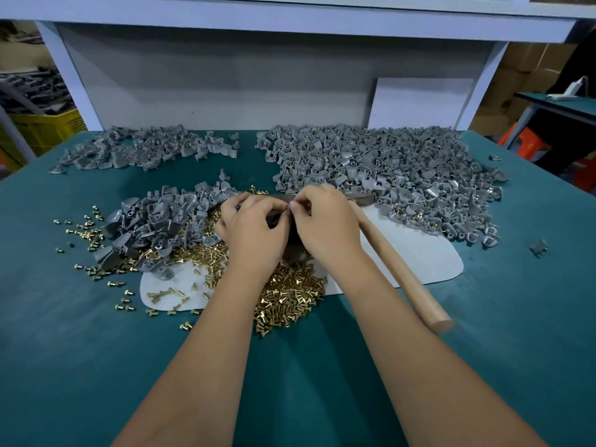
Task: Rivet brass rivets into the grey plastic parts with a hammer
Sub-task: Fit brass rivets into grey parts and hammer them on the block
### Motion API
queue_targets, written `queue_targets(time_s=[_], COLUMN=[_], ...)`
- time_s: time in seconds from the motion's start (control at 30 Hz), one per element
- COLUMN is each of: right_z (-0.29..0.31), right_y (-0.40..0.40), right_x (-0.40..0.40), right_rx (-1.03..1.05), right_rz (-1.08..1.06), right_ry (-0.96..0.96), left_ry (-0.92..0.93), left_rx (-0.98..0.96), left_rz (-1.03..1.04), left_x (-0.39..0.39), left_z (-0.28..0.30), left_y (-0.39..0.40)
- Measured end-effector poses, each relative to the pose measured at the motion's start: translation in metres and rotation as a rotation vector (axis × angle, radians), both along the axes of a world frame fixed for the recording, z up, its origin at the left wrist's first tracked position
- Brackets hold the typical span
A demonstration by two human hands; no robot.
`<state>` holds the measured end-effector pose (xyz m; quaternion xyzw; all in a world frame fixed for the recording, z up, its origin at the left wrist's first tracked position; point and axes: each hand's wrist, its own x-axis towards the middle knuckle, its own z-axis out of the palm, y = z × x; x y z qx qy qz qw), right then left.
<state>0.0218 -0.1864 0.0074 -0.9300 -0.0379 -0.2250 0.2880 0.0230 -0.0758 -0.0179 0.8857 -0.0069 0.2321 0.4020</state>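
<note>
I see my left hand (254, 222) and right hand (325, 217) pinching together, on what I cannot tell. The hammer (400, 266) lies just beside the right one, its handle pointing toward me.

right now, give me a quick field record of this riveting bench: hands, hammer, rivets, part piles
left hand: fingers curled, pinching something small at the work spot; item too hidden to name
right hand: fingertips meeting the left's, also pinching
hammer: lying on the white pad, wooden handle toward the person, not held
brass rivets: loose heap under the wrists, strays scattered left
near grey parts: pile left of the hands
far left pile: thin spread
right pile: largest, some show brass
table: green mat
</note>
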Motion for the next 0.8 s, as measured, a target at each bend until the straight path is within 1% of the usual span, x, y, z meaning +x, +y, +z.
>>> queue_targets(time_s=[0.1,0.23,0.37,0.57,0.8], right_z=[0.002,-0.004,-0.011,-0.015,-0.017], right_y=[0.002,0.005,0.013,0.016,0.013], right_x=[0.009,0.007,0.005,0.004,0.002], right_rx=[-0.012,-0.093,-0.083,0.003,0.035], right_rz=[-0.019,-0.036,-0.076,-0.094,-0.062], right_ry=[0.021,-0.052,-0.12,-0.17,-0.221], left_ry=[0.001,-0.003,0.004,0.02,0.009], left_rx=[0.008,0.062,0.077,0.02,0.051], left_rz=[0.002,0.043,0.051,-0.057,0.019], left_x=[-0.001,-0.002,-0.003,0.0,-0.003], left_z=[0.0,0.001,0.003,0.004,0.003], left_y=[0.0,-0.002,-0.003,0.002,-0.002])
